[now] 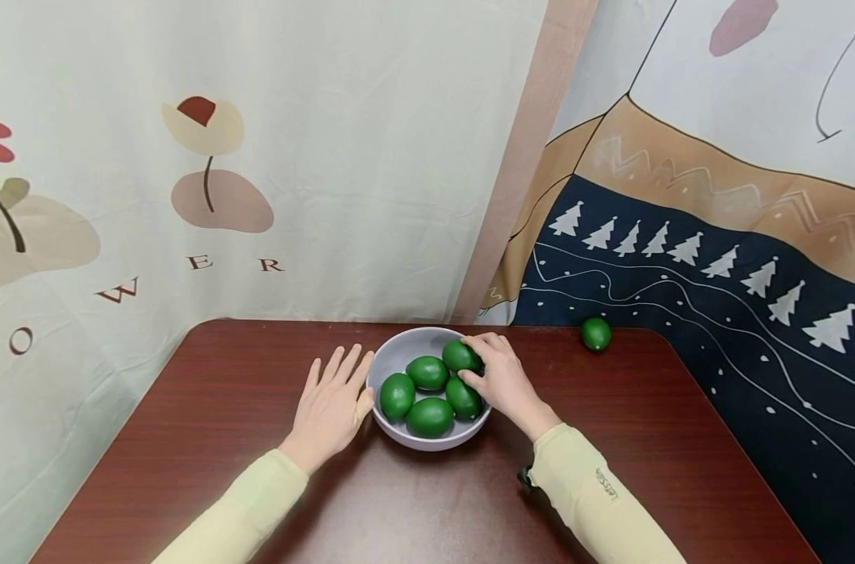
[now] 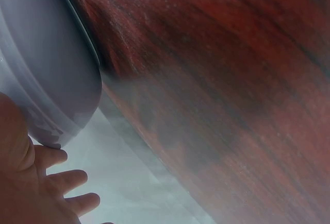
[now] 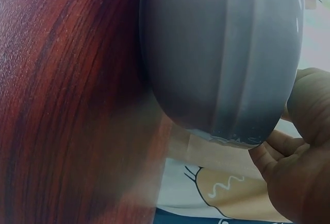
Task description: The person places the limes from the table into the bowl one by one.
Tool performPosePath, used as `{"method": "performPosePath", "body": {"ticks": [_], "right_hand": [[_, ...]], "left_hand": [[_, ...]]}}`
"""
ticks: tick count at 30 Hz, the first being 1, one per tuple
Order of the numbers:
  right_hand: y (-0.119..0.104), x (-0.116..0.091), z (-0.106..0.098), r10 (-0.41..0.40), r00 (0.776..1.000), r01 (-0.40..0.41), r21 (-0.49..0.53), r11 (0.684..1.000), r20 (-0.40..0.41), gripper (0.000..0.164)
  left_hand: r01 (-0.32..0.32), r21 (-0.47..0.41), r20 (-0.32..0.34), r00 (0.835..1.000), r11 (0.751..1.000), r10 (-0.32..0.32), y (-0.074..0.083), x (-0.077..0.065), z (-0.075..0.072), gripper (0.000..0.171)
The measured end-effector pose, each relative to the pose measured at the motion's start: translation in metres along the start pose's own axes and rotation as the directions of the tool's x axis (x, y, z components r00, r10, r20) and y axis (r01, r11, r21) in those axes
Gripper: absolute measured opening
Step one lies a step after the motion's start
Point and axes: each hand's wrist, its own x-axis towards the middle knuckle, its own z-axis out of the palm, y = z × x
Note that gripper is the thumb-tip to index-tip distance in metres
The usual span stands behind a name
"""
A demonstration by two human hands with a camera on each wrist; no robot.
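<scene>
A grey-lilac bowl [image 1: 427, 444] stands on the table with several glossy green limes in it. At its right rim my right hand [image 1: 505, 382] reaches over the edge, fingers and thumb pinching the upper-right lime [image 1: 459, 355]. Just below the thumb lies another lime [image 1: 464, 398]; one more [image 1: 430, 417] sits at the front of the bowl. My left hand [image 1: 332, 409] lies flat with straight, spread fingers along the bowl's left side, its thumb at the rim. Seen from the left wrist, the fingers [image 2: 67, 180] extend past the bowl's outer wall [image 2: 56, 54]. In the right wrist view, the bowl wall [image 3: 221, 54] hides the limes.
A single lime [image 1: 596, 334] lies near the back right edge of the dark red wooden table [image 1: 258, 376]. Behind the table hang a pale curtain [image 1: 371, 157] with flower prints and a navy cloth [image 1: 681, 290] with white trees. A dark strap [image 1: 524, 478] shows at my right wrist.
</scene>
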Motion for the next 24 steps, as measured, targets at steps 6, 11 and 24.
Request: {"method": "performPosePath", "body": {"ticks": [6, 11, 24], "right_hand": [[0.0003, 0.0001, 0.0004, 0.001, 1.000, -0.001, -0.004, 1.000, -0.009, 0.049], [0.0005, -0.0004, -0.0002, -0.002, 1.000, 0.002, 0.001, 1.000, -0.022, 0.043], [0.0013, -0.0027, -0.0028, -0.014, 0.999, 0.015, 0.022, 1.000, -0.051, 0.039]], "left_hand": [[0.004, -0.003, 0.006, 1.000, 1.000, -0.004, -0.0001, 0.0000, 0.0000, 0.055], [0.003, -0.007, 0.004, 1.000, 1.000, -0.003, -0.0003, 0.0001, 0.0005, 0.056], [0.001, -0.003, -0.002, 1.000, 1.000, -0.001, -0.0009, -0.0002, 0.0007, 0.055]]}}
